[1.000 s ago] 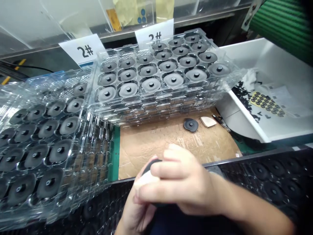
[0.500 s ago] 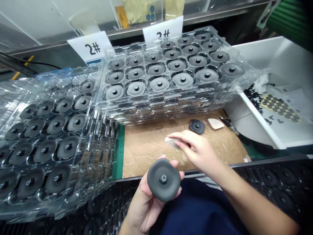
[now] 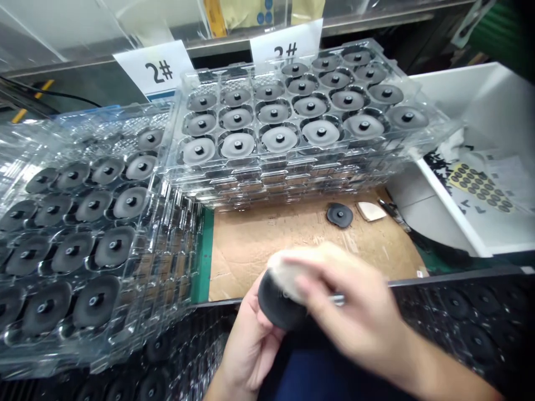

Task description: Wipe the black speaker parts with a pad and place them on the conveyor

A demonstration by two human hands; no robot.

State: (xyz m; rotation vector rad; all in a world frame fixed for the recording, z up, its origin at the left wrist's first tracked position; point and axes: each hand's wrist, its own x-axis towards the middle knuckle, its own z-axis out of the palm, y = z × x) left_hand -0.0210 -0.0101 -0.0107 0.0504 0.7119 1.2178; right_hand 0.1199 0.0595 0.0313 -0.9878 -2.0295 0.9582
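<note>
My left hand (image 3: 251,345) holds a round black part (image 3: 276,306) from below, just past the near edge of the cardboard. My right hand (image 3: 355,301), smeared by motion, pinches a whitish pad (image 3: 288,275) against the part's upper face. Pad and fingers cover much of that face. A small grey tip (image 3: 337,299) shows beside the right fingers; its kind is unclear. Another black part with a central stem (image 3: 340,215) lies on the cardboard mat (image 3: 242,239), and a cream wedge-shaped pad (image 3: 371,211) is to its right.
Stacked clear trays (image 3: 267,161) of black parts stand behind the mat, with another tray stack (image 3: 142,262) at left. A white bin (image 3: 451,206) at right holds a yellow sticker sheet (image 3: 480,186) and black scraps. A dark tool (image 3: 395,214) lies by the bin.
My right hand has come down and left with the whitish pad, onto the black part. That part has turned in my left hand, and its stem no longer faces up.
</note>
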